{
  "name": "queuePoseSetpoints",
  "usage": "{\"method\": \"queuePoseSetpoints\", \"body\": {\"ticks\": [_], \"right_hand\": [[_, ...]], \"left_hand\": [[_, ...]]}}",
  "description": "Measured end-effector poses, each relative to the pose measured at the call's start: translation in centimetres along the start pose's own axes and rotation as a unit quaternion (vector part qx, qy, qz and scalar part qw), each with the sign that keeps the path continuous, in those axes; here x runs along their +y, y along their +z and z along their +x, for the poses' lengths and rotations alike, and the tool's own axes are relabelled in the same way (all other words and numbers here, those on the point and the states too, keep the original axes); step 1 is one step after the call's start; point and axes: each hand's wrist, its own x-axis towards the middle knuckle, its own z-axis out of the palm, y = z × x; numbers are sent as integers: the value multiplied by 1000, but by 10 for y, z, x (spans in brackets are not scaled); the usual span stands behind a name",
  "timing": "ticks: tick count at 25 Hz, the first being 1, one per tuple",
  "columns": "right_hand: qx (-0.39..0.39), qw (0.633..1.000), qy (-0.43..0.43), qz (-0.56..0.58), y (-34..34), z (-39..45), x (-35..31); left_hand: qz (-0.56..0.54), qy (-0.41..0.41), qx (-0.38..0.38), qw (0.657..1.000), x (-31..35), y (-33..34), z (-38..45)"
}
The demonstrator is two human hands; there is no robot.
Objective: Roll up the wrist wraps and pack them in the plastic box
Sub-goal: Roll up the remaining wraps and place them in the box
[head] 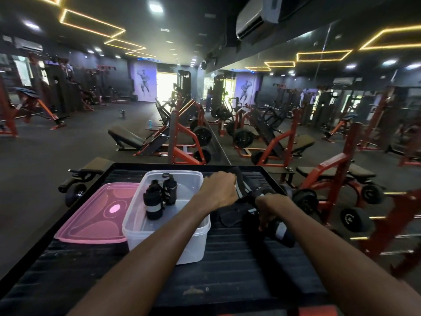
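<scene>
Counter point(227, 265): a black ribbed surface with a raised rim, running from the near edge to the far middle; its near-left and near-right corners are cut off by the frame.
Plastic box point(196, 238): clear, open-topped, left of centre on the counter; the left forearm crosses over its near-right corner and hides that part of the rim.
Rolled wraps point(159, 197): two black rolls with white stripes stand upright inside the box, toward its far-left side, close to each other; whether they touch is hard to tell.
Pink lid point(91, 215): translucent, lying flat just left of the box, its right edge tucked behind the box wall.
Left hand point(219, 189): at the far right of the box, knuckles up, fingers curled around the far end of a loose wrist wrap point(241, 185); the fingertips are hidden under the hand.
Loose wrist wrap: black with a grey-white stripe, stretching from the left hand toward the right hand; its middle blurs into the dark counter.
Right hand point(271, 208): nearer and to the right, fingers curled down, gripping a partly rolled wrap point(280, 231); how tightly it is wound cannot be made out.
Flat black piece point(227, 216): lies between the hands on the counter; its identity is unclear.
Background: gym floor with red-and-black weight benches point(182, 142) and a mirrored wall on the right, all soft and dim.
</scene>
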Motion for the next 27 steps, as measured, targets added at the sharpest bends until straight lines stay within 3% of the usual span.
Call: {"method": "queuePoseSetpoints", "body": {"ticks": [6, 8, 12, 16, 19, 22, 27], "right_hand": [[23, 999, -25, 35, 20, -8, 11], [22, 993, -57, 102, 9, -14, 11], [46, 926, -141, 346, -29, -30, 3], [127, 870, -216, 424, -72, -42, -18], [194, 855, -251, 411, -93, -39, -42], [184, 846, -302, 399, -98, -31, -70], [191, 870, -315, 328, -91, -12, -117]], "left_hand": [[-32, 5, 15, 999, -3, 2, -4], [-55, -2, 23, 998, -7, -2, -5], [-85, -21, 51, 995, -22, -18, -6], [-72, -48, 86, 993, -46, -40, -13], [-56, -76, 110, 989, -66, -53, -25], [-21, -99, 122, 987, -84, -59, -36], [61, -137, 82, 985, -112, -54, -47]]}}
